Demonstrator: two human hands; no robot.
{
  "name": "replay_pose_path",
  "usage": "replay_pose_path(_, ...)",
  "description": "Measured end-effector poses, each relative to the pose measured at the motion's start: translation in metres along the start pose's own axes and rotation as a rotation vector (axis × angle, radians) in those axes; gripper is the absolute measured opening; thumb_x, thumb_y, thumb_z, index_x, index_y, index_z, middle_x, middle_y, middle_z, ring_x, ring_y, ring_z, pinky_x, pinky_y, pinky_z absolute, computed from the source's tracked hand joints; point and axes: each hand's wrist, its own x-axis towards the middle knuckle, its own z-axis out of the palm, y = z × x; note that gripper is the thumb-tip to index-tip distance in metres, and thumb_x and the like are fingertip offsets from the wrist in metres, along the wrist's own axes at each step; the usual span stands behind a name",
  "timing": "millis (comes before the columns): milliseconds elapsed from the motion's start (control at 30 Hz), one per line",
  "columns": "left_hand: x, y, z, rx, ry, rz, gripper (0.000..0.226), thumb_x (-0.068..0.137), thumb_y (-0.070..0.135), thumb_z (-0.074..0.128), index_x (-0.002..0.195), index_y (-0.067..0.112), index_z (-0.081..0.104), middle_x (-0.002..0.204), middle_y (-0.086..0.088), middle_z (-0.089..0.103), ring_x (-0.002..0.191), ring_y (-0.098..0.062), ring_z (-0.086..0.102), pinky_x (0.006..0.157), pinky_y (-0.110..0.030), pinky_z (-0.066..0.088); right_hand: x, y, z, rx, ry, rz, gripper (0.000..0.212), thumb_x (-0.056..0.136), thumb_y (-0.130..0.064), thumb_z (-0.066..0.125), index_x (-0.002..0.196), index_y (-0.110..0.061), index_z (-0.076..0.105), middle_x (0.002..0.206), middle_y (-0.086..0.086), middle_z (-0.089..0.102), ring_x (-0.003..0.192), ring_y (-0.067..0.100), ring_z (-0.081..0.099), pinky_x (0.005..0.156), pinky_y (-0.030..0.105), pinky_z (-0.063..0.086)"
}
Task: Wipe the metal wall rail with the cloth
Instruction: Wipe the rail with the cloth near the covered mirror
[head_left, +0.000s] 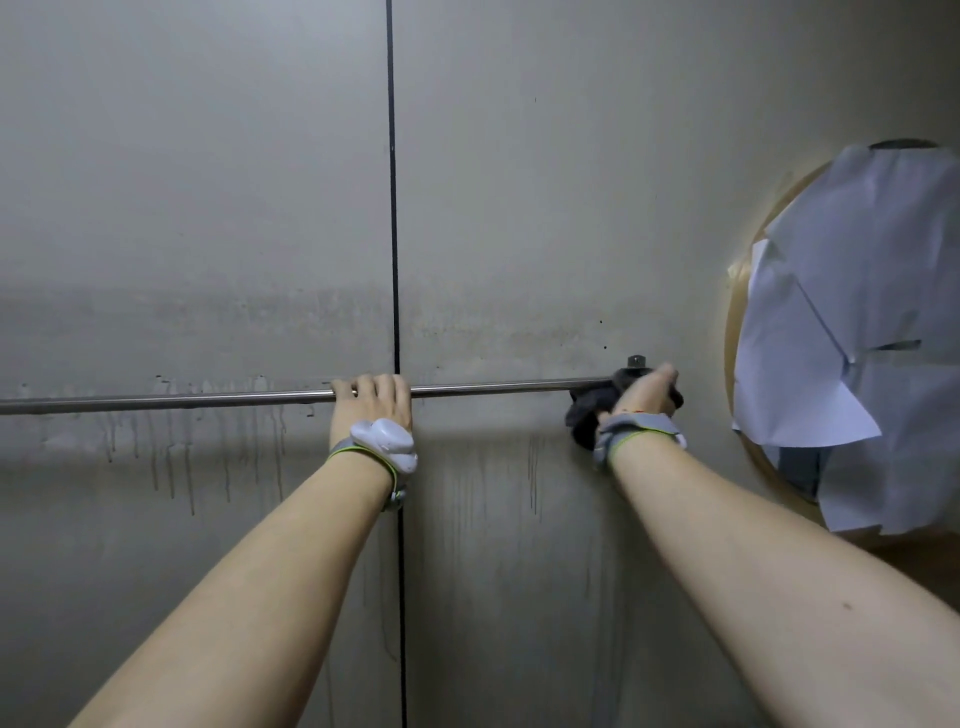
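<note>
One rail (208, 399) is seen, running across the wall. One cloth (589, 410) is counted, dark and bunched at the rail's right end. Two hands are shown: the left hand (371, 402) and the right hand (644, 392). Two wristbands are worn, one (384, 447) on the left wrist and one (639, 428) on the right. Two wall panels (197, 208) are divided by one dark seam (393, 208). One bracket (636, 360) is visible above the cloth. Several paper sheets (857, 312) are taped at the right; their exact number cannot be told.

Glossy smooth metal rail (208, 400), dark matt cloth (592, 410), creased white paper (841, 291), streaked matt wall panels (208, 182).
</note>
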Motion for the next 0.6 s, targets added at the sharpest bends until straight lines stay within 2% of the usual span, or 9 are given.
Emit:
replay_pose_path(100,-0.001,0.002,0.0,0.003,0.001,-0.003,0.061,0.08,0.034,0.044,0.132,0.004,0.031,0.124,-0.011,0.045,0.109,-0.028,0.047,0.091,-0.041,0.036,-0.003,0.003,-0.001,-0.032,0.055,-0.095,0.042,0.097,-0.035,0.033,0.126,-0.007,0.048,0.117,0.01,0.056,0.105,0.025,0.054,0.084,0.016,0.045)
replay_pose_path(133,-0.002,0.001,0.0,0.005,0.001,-0.004,0.061,0.08,0.034,0.044,0.132,0.004,0.032,0.124,-0.011,0.045,0.108,-0.028,0.047,0.091,-0.04,0.036,-0.012,0.011,0.003,-0.068,0.046,-0.08,0.043,0.099,-0.032,0.033,0.131,-0.006,0.044,0.127,0.012,0.055,0.112,0.027,0.053,0.09,0.018,0.044)
replay_pose_path(200,-0.001,0.0,0.0,0.004,-0.001,-0.005,0.061,0.08,0.034,0.044,0.132,0.005,0.032,0.124,-0.011,0.045,0.108,-0.027,0.046,0.089,-0.04,0.036,-0.04,0.033,0.016,-0.222,-0.07,-0.035,0.045,0.1,-0.028,0.033,0.139,-0.004,0.036,0.143,0.016,0.043,0.127,0.03,0.047,0.104,0.034,0.039)
replay_pose_path(267,-0.001,0.001,-0.001,0.006,-0.002,-0.006,0.06,0.081,0.034,0.043,0.132,0.005,0.031,0.124,-0.011,0.045,0.109,-0.028,0.046,0.091,-0.041,0.036,-0.068,0.051,0.025,-0.453,-0.241,-0.03,0.044,0.101,-0.024,0.036,0.14,-0.002,0.033,0.144,0.019,0.04,0.13,0.034,0.044,0.106,0.041,0.04)
replay_pose_path(300,-0.001,0.002,-0.001,0.004,-0.002,-0.009,0.06,0.082,0.034,0.042,0.133,0.004,0.031,0.125,-0.011,0.045,0.11,-0.028,0.047,0.092,-0.041,0.036,-0.08,0.057,0.029,-0.577,-0.246,-0.057,0.042,0.101,-0.02,0.039,0.137,0.001,0.034,0.142,0.022,0.041,0.13,0.035,0.045,0.104,0.039,0.039)
replay_pose_path(367,-0.001,0.002,-0.002,-0.002,-0.001,-0.018,0.058,0.085,0.034,0.041,0.134,0.004,0.03,0.127,-0.012,0.045,0.112,-0.029,0.047,0.094,-0.042,0.037,-0.097,0.066,0.032,-0.809,-0.265,-0.124,0.037,0.1,-0.019,0.038,0.127,0.005,0.047,0.133,0.025,0.051,0.119,0.036,0.051,0.095,0.037,0.041)
replay_pose_path(467,-0.001,0.001,-0.001,-0.006,0.005,-0.015,0.059,0.087,0.034,0.041,0.136,0.004,0.029,0.13,-0.012,0.045,0.114,-0.029,0.046,0.095,-0.042,0.038,-0.113,0.063,0.028,-1.029,-0.348,-0.277,0.042,0.092,-0.034,0.042,0.098,0.0,0.066,0.108,0.022,0.066,0.081,0.031,0.05,0.068,0.03,0.037)
replay_pose_path(533,-0.001,-0.001,0.0,-0.01,0.002,-0.005,0.062,0.084,0.037,0.043,0.135,0.004,0.029,0.129,-0.012,0.044,0.114,-0.029,0.046,0.094,-0.041,0.038,-0.113,0.052,0.032,-1.156,-0.352,-0.479,0.042,0.087,-0.04,0.046,0.088,-0.004,0.069,0.096,0.021,0.068,0.072,0.03,0.046,0.062,0.028,0.033)
replay_pose_path(600,0.0,-0.002,0.002,-0.014,-0.005,-0.011,0.064,0.083,0.037,0.044,0.136,0.004,0.028,0.13,-0.012,0.044,0.114,-0.03,0.045,0.095,-0.042,0.037,-0.116,0.036,0.044,-1.118,-0.363,-0.683,0.038,0.085,-0.041,0.048,0.081,-0.008,0.066,0.086,0.02,0.067,0.07,0.033,0.047,0.061,0.029,0.032)
